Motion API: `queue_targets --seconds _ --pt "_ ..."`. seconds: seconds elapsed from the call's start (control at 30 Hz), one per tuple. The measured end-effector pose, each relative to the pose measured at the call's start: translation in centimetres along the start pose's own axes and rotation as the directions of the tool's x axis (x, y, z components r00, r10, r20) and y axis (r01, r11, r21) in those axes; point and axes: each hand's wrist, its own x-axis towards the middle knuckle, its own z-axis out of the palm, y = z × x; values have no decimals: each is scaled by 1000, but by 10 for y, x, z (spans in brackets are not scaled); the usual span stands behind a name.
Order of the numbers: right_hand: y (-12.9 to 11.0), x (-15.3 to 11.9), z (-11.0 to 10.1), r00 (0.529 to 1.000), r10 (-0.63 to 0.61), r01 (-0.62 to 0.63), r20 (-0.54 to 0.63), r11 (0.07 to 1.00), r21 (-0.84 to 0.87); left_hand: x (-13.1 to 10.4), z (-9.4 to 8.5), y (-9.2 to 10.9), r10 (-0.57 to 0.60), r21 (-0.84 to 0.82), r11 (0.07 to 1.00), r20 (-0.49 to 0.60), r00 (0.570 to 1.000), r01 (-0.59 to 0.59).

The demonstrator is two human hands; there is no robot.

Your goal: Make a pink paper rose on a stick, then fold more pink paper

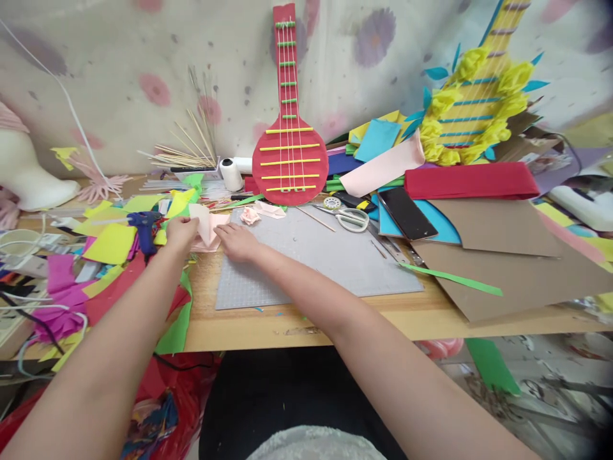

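Observation:
My left hand (pixel 181 234) pinches the edge of a pale pink paper piece (pixel 201 219), which stands raised at the left of the mat. Beneath it lie more pink pieces (pixel 207 246). With its fingers stretched out, my right hand (pixel 238 243) rests at the right edge of these pieces, over the corner of the grey cutting mat (pixel 306 262). Just beyond are a crumpled pink paper flower (pixel 249 216) and a folded pink scrap (pixel 269 209). A blue glue gun (pixel 144 229) stands left of my left hand, among yellow scraps (pixel 111 243).
Behind the mat stands a red banjo-shaped paper instrument (pixel 290 156). Scissors (pixel 352 219), a black phone (pixel 407 213) and brown cardboard (pixel 517 275) lie to the right. Wooden skewers (pixel 184 156) and a white thread spool (pixel 231 175) are at the back left. Cables (pixel 43 306) crowd the left.

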Motion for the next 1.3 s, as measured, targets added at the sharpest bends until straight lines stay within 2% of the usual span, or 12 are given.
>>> queue_targets --seconds 0.17,0.27,0.33,0.5,0.6,0.7,0.77,0.93,1.03,1.1,1.17,1.3 --pt "1 9 14 1000 -20 21 18 999 -31 4 -19 2 -130 -87 989 -181 975 116" --pt "2 8 17 1000 -13 13 9 999 -40 4 -36 12 -115 -231 973 -538 835 -15" --pt "3 7 18 1000 -10 10 -29 1000 -6 -4 -42 22 26 -188 964 -639 769 -189" --pt "24 -12 0 963 112 -72 -246 984 163 -52 -16 49 567 127 815 -369 736 -565" --pt "56 -40 -22 853 367 -236 -369 905 355 -83 22 64 743 138 669 -82 665 -730" --pt "92 -74 -39 766 570 -331 -298 747 576 -107 58 79 796 79 595 72 600 -799" --pt "109 -97 -44 759 616 -361 -213 670 649 -116 73 88 775 23 628 74 628 -778" --pt "94 -133 -36 769 617 -519 -164 754 403 -107 78 102 374 -247 871 -229 899 -426" --pt "59 -125 -28 882 469 -451 -34 864 224 -90 71 107 272 -399 824 -345 898 -403" --pt "41 -112 -27 974 201 -225 105 905 362 -80 63 109 245 -446 785 -413 877 -429" --pt "37 -100 -29 990 60 -119 125 832 542 -71 52 109 218 -456 762 -486 846 -459" --pt "56 -95 -32 897 441 -378 -13 784 493 -59 27 102 146 -443 758 -601 786 -479"
